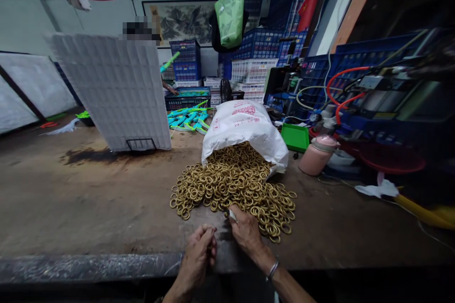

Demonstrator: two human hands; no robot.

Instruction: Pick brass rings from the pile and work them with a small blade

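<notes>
Many gold-coloured rings (pixel 227 184) spill from the mouth of a white woven sack (pixel 245 125) onto the brown table. At the near edge of this pile, my right hand (pixel 247 232) is closed, with a small pale and dark object (pixel 232 215) showing at its thumb and forefinger; what it is cannot be made out. My left hand (pixel 199 249) is beside it, over the table's front edge, its fingers curled together. Whatever the left fingers hold, if anything, is hidden. A metal bracelet is on the right wrist.
A tall white ribbed panel (pixel 117 94) stands on the table at left. Behind the sack lie turquoise and green plastic parts (pixel 188 117), with a person's hand near a crate. At right are a green tray (pixel 295 137), a pink bottle (pixel 318 155) and red hoses.
</notes>
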